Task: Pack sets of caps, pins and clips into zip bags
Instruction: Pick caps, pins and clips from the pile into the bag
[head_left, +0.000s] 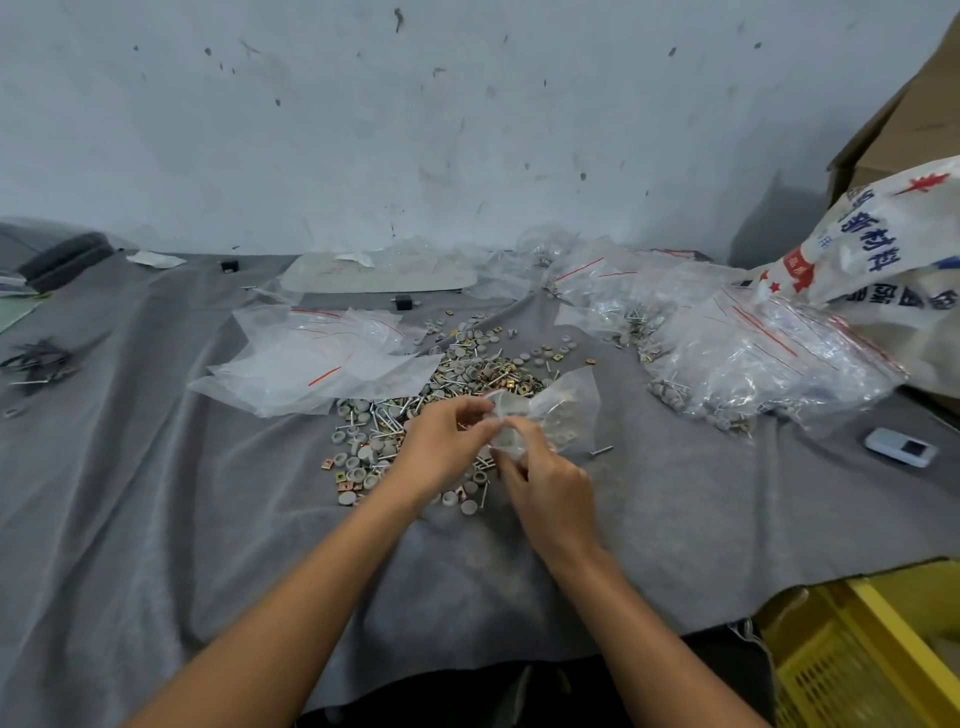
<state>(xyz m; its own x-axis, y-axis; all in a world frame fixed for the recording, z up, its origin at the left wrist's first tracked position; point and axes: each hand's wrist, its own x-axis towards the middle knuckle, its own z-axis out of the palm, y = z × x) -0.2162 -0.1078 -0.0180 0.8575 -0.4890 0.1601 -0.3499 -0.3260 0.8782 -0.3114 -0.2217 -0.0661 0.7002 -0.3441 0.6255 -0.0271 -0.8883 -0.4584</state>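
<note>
both hands (441, 447) (551, 493) pinch zip bag (563, 408), contents unclear.

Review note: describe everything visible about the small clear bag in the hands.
The small clear plastic zip bag is thin, crinkled and see-through, held above the heap of grey caps, pins and brass clips on the grey cloth. The left hand pinches its near end; the right hand grips beside it. Its far end flares up rightward. Contents and seal are blurred.
</note>
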